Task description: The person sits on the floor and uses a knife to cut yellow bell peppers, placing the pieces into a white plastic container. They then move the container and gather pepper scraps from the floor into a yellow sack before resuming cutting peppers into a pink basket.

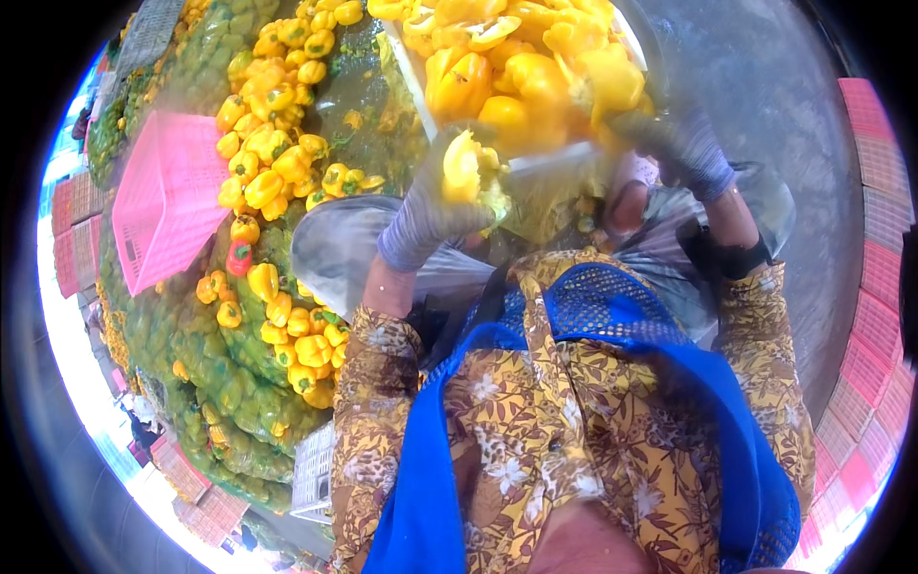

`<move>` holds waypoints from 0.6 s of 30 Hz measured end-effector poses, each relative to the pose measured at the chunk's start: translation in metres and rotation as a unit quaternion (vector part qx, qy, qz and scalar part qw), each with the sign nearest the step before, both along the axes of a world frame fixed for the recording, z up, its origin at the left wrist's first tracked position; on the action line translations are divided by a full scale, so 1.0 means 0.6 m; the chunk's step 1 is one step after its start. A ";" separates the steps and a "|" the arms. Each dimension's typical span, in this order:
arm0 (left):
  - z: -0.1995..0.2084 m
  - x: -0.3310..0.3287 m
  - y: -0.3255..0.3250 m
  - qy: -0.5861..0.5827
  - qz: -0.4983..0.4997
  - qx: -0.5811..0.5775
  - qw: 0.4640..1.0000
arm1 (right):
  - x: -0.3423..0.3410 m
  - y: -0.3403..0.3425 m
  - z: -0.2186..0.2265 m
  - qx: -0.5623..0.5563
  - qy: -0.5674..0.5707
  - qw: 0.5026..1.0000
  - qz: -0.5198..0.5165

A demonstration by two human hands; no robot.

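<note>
My left hand, in a grey knit glove, is closed around a cut piece of yellow bell pepper with pale inner flesh showing. Just beyond it stands a white crate heaped with yellow bell peppers, several of them cut open. On the crate's right side, my gloved right hand is smeared by motion beside a blurred yellow pepper. Whether that hand grips anything is not clear.
Loose yellow peppers lie in a long pile at the left, with one red pepper among them. A pink basket rests tilted on green net sacks. Stacked pink crates line the far right. A white basket sits behind my left elbow.
</note>
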State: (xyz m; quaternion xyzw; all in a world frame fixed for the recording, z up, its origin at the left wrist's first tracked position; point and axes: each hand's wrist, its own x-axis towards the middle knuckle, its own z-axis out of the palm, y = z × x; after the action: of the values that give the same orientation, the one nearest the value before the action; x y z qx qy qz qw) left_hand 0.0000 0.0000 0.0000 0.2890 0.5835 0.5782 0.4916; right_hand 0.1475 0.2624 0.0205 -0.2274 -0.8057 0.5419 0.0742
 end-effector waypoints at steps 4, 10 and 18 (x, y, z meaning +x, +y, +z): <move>0.037 0.042 0.034 0.451 -0.168 -0.203 0.852 | 0.006 -0.008 -0.004 -0.025 0.010 1.000 -0.011; 0.046 0.045 0.053 0.677 -0.191 -0.208 0.680 | 0.017 0.002 -0.001 -0.003 0.002 1.000 -0.029; -0.021 -0.001 0.024 0.395 -0.021 -0.219 0.892 | 0.018 0.000 0.009 -0.016 -0.003 0.999 -0.035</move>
State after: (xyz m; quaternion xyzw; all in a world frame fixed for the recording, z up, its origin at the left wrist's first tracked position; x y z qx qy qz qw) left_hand -0.0006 0.0142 -0.0126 0.3905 0.8355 0.2634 0.2830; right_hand 0.1585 0.2621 0.0262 -0.2582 -0.7887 0.5511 0.0869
